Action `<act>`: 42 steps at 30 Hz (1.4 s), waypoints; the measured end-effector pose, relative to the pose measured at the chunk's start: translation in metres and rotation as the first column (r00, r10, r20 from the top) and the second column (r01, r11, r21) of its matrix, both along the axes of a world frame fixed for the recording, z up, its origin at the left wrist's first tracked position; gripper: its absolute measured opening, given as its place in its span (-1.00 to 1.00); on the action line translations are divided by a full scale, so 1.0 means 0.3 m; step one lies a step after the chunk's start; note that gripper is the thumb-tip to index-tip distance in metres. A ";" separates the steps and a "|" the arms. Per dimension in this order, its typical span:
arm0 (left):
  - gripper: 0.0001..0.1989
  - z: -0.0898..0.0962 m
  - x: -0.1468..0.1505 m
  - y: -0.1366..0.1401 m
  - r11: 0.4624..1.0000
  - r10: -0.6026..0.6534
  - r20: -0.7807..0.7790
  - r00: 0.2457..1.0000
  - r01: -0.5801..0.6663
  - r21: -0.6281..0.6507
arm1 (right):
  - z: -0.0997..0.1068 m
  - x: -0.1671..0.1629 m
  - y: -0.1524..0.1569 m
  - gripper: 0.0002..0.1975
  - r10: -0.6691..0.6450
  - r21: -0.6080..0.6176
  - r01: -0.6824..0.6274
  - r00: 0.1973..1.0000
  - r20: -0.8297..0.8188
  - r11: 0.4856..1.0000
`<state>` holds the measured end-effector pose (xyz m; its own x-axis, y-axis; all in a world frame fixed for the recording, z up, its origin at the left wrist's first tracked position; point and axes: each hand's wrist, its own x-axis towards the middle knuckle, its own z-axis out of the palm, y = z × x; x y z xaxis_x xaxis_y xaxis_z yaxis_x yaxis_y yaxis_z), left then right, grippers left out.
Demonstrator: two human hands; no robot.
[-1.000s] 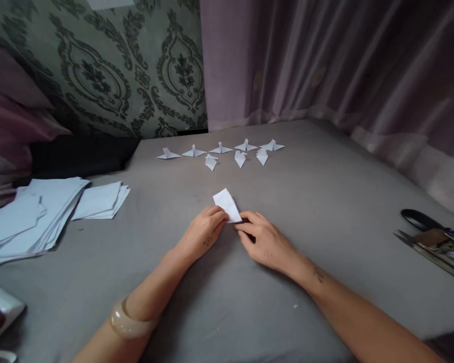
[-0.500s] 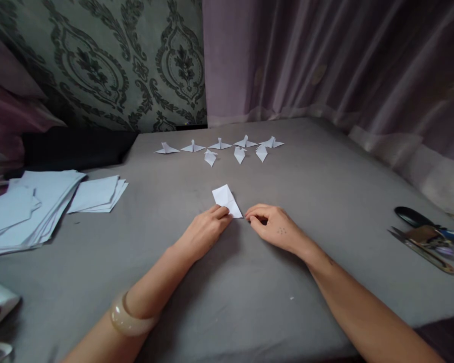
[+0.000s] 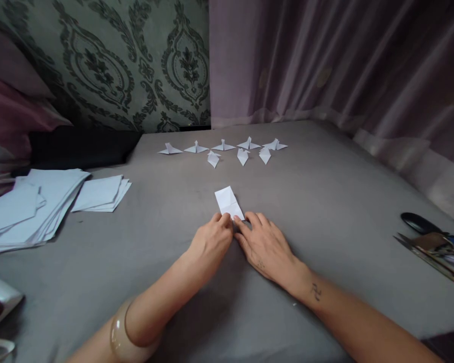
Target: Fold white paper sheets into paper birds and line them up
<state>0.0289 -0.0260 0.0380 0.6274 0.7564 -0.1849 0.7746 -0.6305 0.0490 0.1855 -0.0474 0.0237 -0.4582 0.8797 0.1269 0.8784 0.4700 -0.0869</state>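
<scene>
A small folded sheet of white paper with crease lines lies on the grey cloth surface in front of me. My left hand, with a pale bangle on its forearm, is closed on the paper's near edge, its fingers curled. At the near right corner of the paper is my right hand, palm down, fingers bent and apart, fingertips touching the edge close to my left hand. Part of the near edge is hidden under the fingers. Beyond it stand several folded paper birds in a row, with smaller folded paper pieces before them.
At the left lie a large stack of white paper and a smaller stack of sheets. A black cloth sits behind them. Scissors and a black-handled item lie at the far right. Curtains border the back.
My right hand has moved left onto the paper's near corner, turning palm down with its fingers spreading. My left hand stays at the near edge. The whole view has shifted slightly.
</scene>
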 end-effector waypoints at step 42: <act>-0.85 -0.035 -0.068 0.061 0.938 -0.121 0.122 0.985 0.073 0.338 | -0.034 0.042 0.084 -0.70 -0.045 0.036 0.060 0.940 -0.338 0.998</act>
<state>0.0085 -0.0076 0.0276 0.7021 0.6939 0.1600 0.7094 -0.7010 -0.0730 0.1981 -0.0221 0.0134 -0.3351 0.8913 0.3053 0.8252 0.4341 -0.3615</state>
